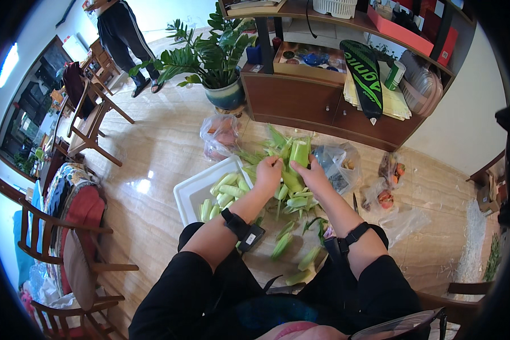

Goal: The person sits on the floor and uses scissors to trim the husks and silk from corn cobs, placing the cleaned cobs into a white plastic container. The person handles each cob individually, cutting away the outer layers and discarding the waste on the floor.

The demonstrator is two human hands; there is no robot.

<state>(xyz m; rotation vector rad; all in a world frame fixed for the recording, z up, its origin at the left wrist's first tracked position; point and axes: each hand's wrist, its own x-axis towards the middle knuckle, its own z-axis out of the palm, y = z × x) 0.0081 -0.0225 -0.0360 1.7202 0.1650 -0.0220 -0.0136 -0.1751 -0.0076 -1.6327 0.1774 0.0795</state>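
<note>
My right hand (311, 172) grips a thick green vegetable in its husk (299, 154), perhaps an ear of corn, with its pale cut end pointing away from me. Just left of it, the fingers of my left hand (269, 170) pinch together at a strip of green husk (285, 148). Beneath and around both hands lies a heap of green husks (276, 136) and small pale-green pieces (298, 201). A white plastic tub (182, 199) on the left holds several peeled pale-green vegetables (231, 190). Loose husk pieces (281, 246) lie on the floor nearer my legs.
A knife-like dark tool (355, 203) lies right of my right forearm. Plastic bags (219, 136) (344, 165) flank the heap. Tomato-like red produce (386, 199) sits in bags farther right. Beyond stand a potted plant (225, 95) and a wooden cabinet (289, 97). Another person (123, 34) stands far left.
</note>
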